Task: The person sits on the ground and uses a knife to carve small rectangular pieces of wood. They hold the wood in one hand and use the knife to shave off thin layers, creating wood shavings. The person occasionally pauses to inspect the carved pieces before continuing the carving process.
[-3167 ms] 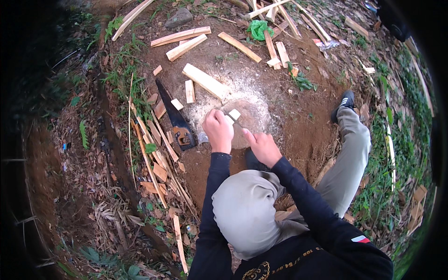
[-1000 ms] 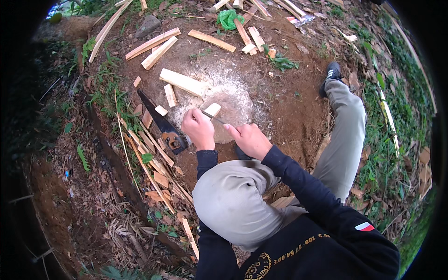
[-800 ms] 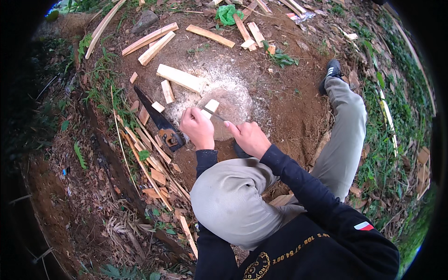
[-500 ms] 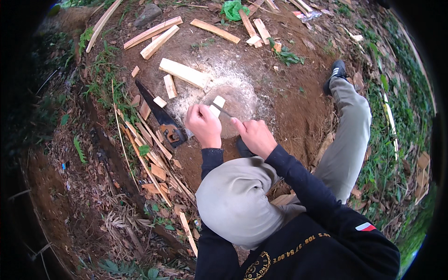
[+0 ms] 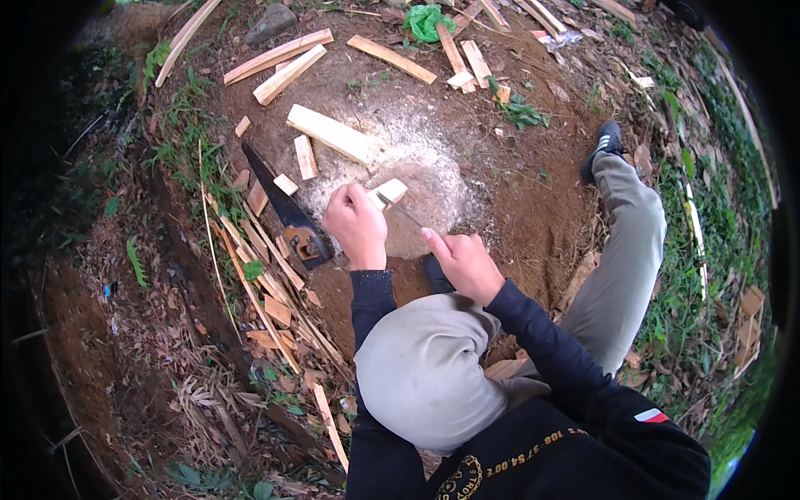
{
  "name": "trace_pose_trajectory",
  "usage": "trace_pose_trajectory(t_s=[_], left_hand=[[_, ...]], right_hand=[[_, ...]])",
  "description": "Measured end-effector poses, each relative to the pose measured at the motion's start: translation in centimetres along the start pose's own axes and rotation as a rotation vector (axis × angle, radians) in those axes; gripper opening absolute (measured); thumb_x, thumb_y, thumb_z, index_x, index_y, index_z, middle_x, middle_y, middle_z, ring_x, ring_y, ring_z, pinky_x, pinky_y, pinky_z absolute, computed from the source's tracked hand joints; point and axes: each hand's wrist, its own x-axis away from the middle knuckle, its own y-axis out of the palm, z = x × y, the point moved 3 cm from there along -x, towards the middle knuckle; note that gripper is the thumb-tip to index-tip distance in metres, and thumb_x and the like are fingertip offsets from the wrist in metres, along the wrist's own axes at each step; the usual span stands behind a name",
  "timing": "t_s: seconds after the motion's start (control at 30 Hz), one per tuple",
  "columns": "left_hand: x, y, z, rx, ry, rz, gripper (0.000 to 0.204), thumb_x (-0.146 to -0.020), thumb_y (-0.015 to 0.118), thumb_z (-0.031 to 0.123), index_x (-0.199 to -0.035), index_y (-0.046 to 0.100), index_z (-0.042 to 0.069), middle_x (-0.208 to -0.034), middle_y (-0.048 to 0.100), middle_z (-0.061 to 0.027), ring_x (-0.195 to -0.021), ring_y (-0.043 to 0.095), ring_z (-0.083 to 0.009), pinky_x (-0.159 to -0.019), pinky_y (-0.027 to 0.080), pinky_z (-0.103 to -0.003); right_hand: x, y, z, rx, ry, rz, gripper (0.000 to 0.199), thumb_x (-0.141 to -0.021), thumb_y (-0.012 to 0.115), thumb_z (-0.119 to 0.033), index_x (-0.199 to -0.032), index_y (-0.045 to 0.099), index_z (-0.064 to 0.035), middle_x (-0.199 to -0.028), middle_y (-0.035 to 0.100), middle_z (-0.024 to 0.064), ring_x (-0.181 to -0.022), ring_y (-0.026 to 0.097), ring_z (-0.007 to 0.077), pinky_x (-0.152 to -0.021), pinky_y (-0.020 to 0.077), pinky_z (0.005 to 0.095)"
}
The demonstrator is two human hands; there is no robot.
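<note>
My left hand (image 5: 357, 223) is closed around a small pale wood block (image 5: 393, 192), whose far end sticks out past my fingers. In my right hand (image 5: 467, 265) is a knife with a thin, dark metal blade (image 5: 408, 217); its handle is hidden in my fist. The blade slants up and left, with its tip end against the block. Both hands are above a rounded, dusty brown surface (image 5: 417, 243) ringed with pale sawdust. Left of my left hand, a handsaw (image 5: 279, 193) with a wooden handle lies on the dirt.
A thick squared timber piece (image 5: 333, 133) lies just beyond my hands, beside a shorter offcut (image 5: 306, 157). Long wood strips (image 5: 279, 283) are piled at the left. More sticks lie farther off, near a green plastic bag (image 5: 425, 23). My outstretched leg (image 5: 629, 250) is at the right.
My right hand with the knife has moved slightly right and nearer to me. My left hand has shifted a little left, and the block has turned so its end points more to the right.
</note>
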Motion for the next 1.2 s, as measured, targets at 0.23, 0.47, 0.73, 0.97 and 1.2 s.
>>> trace_pose_trajectory(t_s=[0.23,0.47,0.73,0.97,1.2], left_hand=[[0.7,0.3,1.2,-0.021,0.158,0.047,0.029,-0.085,0.050,0.013,-0.065,0.057,-0.006,-0.065,0.059,-0.0204,-0.057,0.057,-0.0347,-0.057,0.042,-0.043],[1.2,0.7,1.3,-0.037,0.216,0.073,0.028,-0.085,0.049,0.011,-0.063,0.053,-0.006,-0.063,0.055,-0.0202,-0.058,0.054,-0.0387,-0.055,0.039,-0.046],[0.6,0.0,0.9,-0.048,0.207,0.079,0.027,-0.084,0.049,0.011,-0.064,0.053,-0.007,-0.066,0.056,-0.0221,-0.063,0.055,-0.0422,-0.060,0.041,-0.048],[1.1,0.0,0.7,-0.078,0.271,0.043,0.027,-0.085,0.049,0.010,-0.064,0.052,-0.006,-0.068,0.054,-0.0222,-0.066,0.054,-0.0433,-0.061,0.041,-0.051],[1.2,0.8,2.2,-0.117,0.287,0.039,0.027,-0.086,0.048,0.012,-0.066,0.054,-0.006,-0.069,0.056,-0.0227,-0.067,0.055,-0.0436,-0.062,0.042,-0.050]], right_hand=[[-1.7,0.0,-0.5,0.072,-0.104,0.005,0.055,-0.101,0.048,-0.038,-0.074,0.061,0.0069,-0.067,0.054,0.0299,-0.071,0.057,0.0477,-0.062,0.0456,0.0504],[-2.2,1.0,0.3,0.111,-0.123,0.015,0.052,-0.101,0.046,-0.036,-0.077,0.064,0.0058,-0.066,0.056,0.0288,-0.069,0.058,0.0475,-0.064,0.0469,0.0529],[-1.6,0.9,-0.1,0.216,-0.225,-0.025,0.043,-0.102,0.044,-0.033,-0.091,0.066,0.0026,-0.068,0.059,0.0254,-0.064,0.061,0.0444,-0.060,0.0480,0.0526],[-0.9,0.7,0.4,0.212,-0.209,-0.013,0.037,-0.102,0.045,-0.030,-0.093,0.065,0.0002,-0.065,0.058,0.0235,-0.060,0.061,0.0433,-0.055,0.0489,0.0519],[-2.4,1.1,0.7,0.374,-0.351,-0.012,0.042,-0.103,0.043,-0.036,-0.102,0.063,0.0004,-0.070,0.060,0.0261,-0.064,0.063,0.0441,-0.063,0.0508,0.0543]])
